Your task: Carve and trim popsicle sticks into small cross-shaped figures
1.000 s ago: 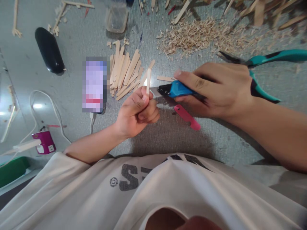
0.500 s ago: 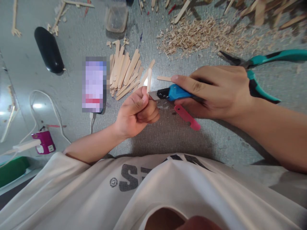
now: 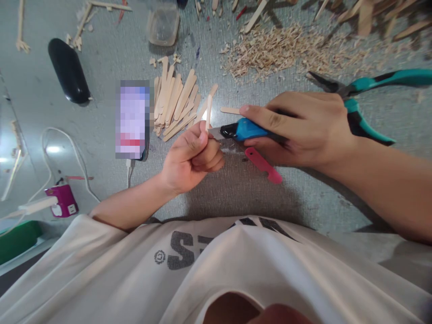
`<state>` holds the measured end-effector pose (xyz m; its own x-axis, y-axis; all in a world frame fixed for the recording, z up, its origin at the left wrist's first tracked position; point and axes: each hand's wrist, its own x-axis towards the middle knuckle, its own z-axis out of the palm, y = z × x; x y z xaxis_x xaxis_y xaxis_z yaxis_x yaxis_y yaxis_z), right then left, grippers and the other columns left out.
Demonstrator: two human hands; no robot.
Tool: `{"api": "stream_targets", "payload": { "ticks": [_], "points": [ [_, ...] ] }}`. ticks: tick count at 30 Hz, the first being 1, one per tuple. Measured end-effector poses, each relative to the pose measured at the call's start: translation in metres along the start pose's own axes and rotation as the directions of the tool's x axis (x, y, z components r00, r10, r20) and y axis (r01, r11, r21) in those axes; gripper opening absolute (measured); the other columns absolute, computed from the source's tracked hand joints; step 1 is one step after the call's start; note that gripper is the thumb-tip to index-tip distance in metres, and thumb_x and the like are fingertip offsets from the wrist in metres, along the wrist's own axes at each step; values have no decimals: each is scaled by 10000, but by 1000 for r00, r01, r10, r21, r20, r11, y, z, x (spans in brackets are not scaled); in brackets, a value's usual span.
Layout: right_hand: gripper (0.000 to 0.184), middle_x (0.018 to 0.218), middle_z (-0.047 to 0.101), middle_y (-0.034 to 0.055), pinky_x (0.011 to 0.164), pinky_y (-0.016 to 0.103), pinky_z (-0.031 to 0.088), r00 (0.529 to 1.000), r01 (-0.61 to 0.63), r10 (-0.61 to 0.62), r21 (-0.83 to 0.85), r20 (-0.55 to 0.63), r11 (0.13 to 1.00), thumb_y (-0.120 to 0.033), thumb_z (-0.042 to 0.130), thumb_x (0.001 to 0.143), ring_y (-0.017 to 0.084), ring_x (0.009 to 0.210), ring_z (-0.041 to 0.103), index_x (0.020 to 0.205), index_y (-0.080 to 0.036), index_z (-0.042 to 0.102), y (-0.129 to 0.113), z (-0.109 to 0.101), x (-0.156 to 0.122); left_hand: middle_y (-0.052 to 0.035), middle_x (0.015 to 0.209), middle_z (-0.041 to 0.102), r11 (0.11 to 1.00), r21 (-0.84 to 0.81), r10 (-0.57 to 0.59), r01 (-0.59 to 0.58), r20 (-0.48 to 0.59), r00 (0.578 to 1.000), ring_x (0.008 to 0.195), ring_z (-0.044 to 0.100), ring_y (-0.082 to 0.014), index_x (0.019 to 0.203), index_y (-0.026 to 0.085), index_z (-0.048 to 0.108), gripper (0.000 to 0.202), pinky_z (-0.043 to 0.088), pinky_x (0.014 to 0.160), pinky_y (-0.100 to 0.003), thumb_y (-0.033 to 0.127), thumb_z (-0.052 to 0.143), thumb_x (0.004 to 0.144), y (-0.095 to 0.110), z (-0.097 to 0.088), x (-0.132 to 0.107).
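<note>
My left hand (image 3: pixel 194 153) is closed, pinching a wooden craft stick (image 3: pixel 209 110) that points up and away from me. Its lower end is hidden by the fingers. In my right hand (image 3: pixel 300 126) is a blue and black utility knife (image 3: pixel 248 129). The knife's blade (image 3: pixel 216 132) meets the stick just above my left thumb. Beyond the knife, another craft stick (image 3: pixel 230 110) sticks out past my right fingertip. Below the knife lies a flat pink piece (image 3: pixel 263 165) with a notch.
Left of my hands are a pile of craft sticks (image 3: pixel 175 96) and a phone (image 3: pixel 132 119) on a cable. Wood shavings (image 3: pixel 276 51) are heaped at the back. Teal-handled pliers (image 3: pixel 351 90) lie at right. A black case (image 3: pixel 69 71) and clear container (image 3: pixel 164 27) stand farther off.
The held stick has shifted and tilted very slightly, and the knife has moved a touch to the left with it. Everything else stays as it was.
</note>
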<state>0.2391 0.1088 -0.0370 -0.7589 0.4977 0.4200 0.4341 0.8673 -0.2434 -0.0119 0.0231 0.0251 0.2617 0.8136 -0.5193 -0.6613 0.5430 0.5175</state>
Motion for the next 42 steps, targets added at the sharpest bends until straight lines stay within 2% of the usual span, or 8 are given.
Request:
{"api": "stream_targets", "payload": {
  "ticks": [5,13,18,23,26,31,36,42],
  "points": [
    [571,1094,758,28,651,300,502,998,59,-61,96,21,994,-611,438,1209,148,804,691,1671,-291,543,-2,-2,4,109,472,234,997,45,61,-63,48,997,437,81,-86,763,217,536,472,306,481,-186,142,302,1166,-3,-5,0],
    [519,1048,741,13,675,288,511,997,-28,9,265,74,964,-601,405,1221,131,784,684,1602,-306,598,-12,0,6,122,506,322,988,103,102,-113,100,990,450,134,-70,845,236,546,311,350,520,-195,336,670,1112,-14,-20,-2],
    [449,1014,717,8,649,306,474,998,0,16,219,-68,976,-484,450,1219,147,749,642,1613,-311,578,-19,5,5,118,523,336,976,108,167,-188,179,970,462,158,-76,861,244,533,335,328,517,-199,404,731,1079,-16,-20,-1],
    [528,1016,722,0,677,314,453,983,19,-7,59,-183,998,-564,543,1175,152,769,622,1662,-363,581,-14,11,3,117,527,304,980,81,158,-180,225,962,467,137,-75,854,235,518,299,309,522,-193,314,594,1133,-14,-16,0],
    [566,990,728,3,688,334,472,972,33,-32,2,-234,999,-610,563,1155,172,793,643,1668,-375,595,-9,11,2,109,514,297,990,63,115,-128,180,977,459,140,-83,836,232,527,310,321,513,-197,275,535,1142,-13,-13,-1],
    [547,1026,782,22,753,377,548,991,-50,49,-1,-126,999,-675,494,1161,200,842,719,1624,-433,655,-7,8,1,106,477,287,1000,1,-6,6,3,1000,424,123,-78,766,220,509,397,330,503,-193,198,463,1160,-9,-6,-2],
    [562,968,745,12,671,330,466,969,72,-73,-10,-236,997,-623,515,1183,167,783,659,1656,-335,613,-6,10,6,99,461,276,1000,-3,26,-26,-44,999,411,158,-84,752,216,512,437,314,498,-193,170,394,1171,-7,-4,0],
    [527,943,702,0,630,319,408,968,83,-79,6,-237,997,-614,536,1188,148,733,583,1566,-267,654,-6,12,7,104,459,311,997,29,69,-68,-24,997,404,179,-77,780,222,521,393,321,496,-185,198,474,1169,-8,-7,1]
  ]
}}
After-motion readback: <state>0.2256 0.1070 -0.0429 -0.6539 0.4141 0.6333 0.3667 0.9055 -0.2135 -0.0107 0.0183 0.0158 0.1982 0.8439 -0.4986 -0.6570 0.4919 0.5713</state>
